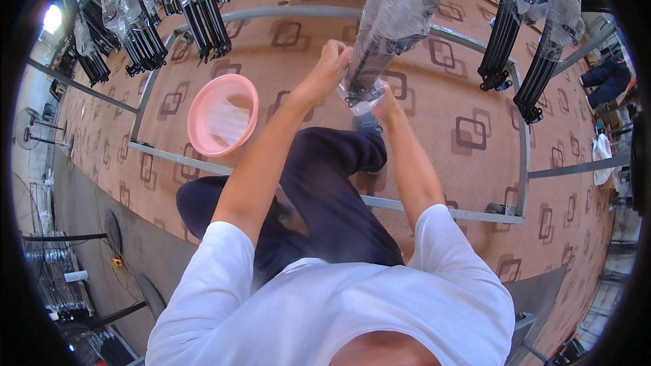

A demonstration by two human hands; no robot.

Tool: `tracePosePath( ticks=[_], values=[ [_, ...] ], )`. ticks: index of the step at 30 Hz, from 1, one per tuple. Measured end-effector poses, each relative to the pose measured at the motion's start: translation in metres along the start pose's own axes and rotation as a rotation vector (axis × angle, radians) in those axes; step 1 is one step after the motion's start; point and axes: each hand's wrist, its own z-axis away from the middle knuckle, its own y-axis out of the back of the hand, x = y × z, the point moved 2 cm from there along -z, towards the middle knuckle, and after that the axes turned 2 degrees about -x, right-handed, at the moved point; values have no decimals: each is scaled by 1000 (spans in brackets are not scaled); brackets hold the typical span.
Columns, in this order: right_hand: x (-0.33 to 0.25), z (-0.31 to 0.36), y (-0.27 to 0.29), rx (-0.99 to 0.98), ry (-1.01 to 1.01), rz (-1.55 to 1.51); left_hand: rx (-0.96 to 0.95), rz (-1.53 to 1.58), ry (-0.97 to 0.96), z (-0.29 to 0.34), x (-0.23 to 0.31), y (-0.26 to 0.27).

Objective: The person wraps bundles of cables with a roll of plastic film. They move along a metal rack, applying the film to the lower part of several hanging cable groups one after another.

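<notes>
In front of me hangs a bundle of dark rods (pixel 373 61) inside a clear plastic bag (pixel 407 0). My left hand (pixel 332 66) is closed at the left side of the bag's lower part, its fingertips pinching the film. On the other side my right hand (pixel 385 103) wraps round the bag's lower end, with its fingers partly hidden behind the plastic. The bag's loose bottom edge (pixel 363 103) bunches between both hands. Beneath, to the left, a pink basin (pixel 197 134) sits on the floor with white sheets or bags (pixel 228 122) in it.
More black rod bundles hang at the far left (pixel 205 24) and right (pixel 500 47), partly wrapped in plastic. A grey metal frame (pixel 157 152) runs low around my legs over the patterned carpet (pixel 468 169). A fan (pixel 30 125) stands far left.
</notes>
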Motion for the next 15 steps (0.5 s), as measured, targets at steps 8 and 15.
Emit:
tracePosePath(
  ticks=[8, 15],
  values=[
    [-16, 2, 16, -255, -196, 96, -192, 728, 634, 29, 12, -1],
    [-54, 24, -35, 253, -295, 177, -201, 936, 535, 67, 2, 13]
  ],
)
